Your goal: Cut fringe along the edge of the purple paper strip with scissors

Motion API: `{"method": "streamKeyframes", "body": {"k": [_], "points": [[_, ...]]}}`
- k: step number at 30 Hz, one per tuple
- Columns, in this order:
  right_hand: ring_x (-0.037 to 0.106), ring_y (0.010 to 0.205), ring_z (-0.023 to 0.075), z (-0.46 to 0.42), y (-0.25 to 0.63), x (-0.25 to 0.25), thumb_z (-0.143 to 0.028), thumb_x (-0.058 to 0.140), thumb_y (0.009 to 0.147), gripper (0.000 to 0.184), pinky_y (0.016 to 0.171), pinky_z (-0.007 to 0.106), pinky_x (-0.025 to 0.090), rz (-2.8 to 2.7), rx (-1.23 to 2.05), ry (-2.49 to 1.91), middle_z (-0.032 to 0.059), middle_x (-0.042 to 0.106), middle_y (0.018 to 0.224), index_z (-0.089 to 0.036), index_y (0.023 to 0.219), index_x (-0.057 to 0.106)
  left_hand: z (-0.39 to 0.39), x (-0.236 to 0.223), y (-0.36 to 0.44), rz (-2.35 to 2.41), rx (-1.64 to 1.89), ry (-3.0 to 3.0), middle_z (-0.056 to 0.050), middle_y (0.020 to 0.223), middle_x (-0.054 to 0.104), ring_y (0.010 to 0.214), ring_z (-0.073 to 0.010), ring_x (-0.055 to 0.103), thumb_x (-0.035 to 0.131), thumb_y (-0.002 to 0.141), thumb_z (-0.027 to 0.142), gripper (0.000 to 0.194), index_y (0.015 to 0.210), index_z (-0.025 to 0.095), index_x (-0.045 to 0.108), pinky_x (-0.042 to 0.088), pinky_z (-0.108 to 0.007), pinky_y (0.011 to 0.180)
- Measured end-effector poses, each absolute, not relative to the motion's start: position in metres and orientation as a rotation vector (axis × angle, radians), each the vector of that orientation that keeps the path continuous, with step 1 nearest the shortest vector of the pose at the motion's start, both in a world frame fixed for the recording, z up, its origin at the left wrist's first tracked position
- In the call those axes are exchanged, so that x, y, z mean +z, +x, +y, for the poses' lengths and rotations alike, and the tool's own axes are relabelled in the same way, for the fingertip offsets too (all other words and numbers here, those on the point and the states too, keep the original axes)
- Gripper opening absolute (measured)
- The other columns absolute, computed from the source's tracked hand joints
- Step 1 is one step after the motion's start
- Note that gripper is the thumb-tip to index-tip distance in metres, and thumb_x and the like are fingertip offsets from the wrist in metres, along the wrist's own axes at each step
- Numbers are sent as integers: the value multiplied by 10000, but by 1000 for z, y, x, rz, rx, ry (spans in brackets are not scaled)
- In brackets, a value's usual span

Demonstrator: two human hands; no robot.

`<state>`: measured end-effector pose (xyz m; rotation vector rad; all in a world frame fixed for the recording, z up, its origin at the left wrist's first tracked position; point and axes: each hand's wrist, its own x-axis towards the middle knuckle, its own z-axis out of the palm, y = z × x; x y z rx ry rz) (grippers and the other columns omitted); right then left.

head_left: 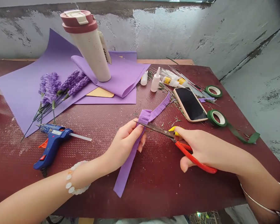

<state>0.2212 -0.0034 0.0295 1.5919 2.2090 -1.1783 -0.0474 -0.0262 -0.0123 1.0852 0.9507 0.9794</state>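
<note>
A long purple paper strip [127,169] is pinched between the thumb and fingers of my left hand [124,138]. Its far part is cut into a fine fringe that curls up and to the right, while the near end hangs down plain. My right hand [202,146] grips scissors [160,128] with one red and one yellow handle. The dark blades point left and lie across the strip, right beside my left thumb. Whether the blades are fully closed on the paper is hard to make out.
Left, a blue glue gun [53,144] lies below purple flower stems [51,87]. A tumbler [91,49] stands on purple sheets [121,73]. Glue bottles [156,81], wire stems [189,79], a phone [190,104] and green tape rolls [217,118] lie at the right.
</note>
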Motion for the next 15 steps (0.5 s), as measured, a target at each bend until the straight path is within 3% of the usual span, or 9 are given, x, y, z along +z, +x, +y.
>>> {"method": "streamKeyframes", "body": {"k": [10, 15], "points": [[622, 693, 243, -1, 216, 24, -498, 986, 710, 587, 639, 346, 443, 2363, -981, 1666, -50, 667, 828, -328, 874, 449, -26, -9, -46, 1052, 874, 1175, 21, 731, 729, 568, -121, 641, 621, 1127, 353, 279, 885, 215, 624, 520, -279, 648], [656, 666, 259, 2, 222, 10, -631, 938, 770, 574, 611, 348, 453, 2560, -874, 1589, -37, 682, 801, -331, 898, 466, -23, -11, -47, 1084, 834, 1220, -10, 764, 770, 628, -152, 682, 622, 1112, 339, 250, 908, 205, 678, 542, -304, 695]]}}
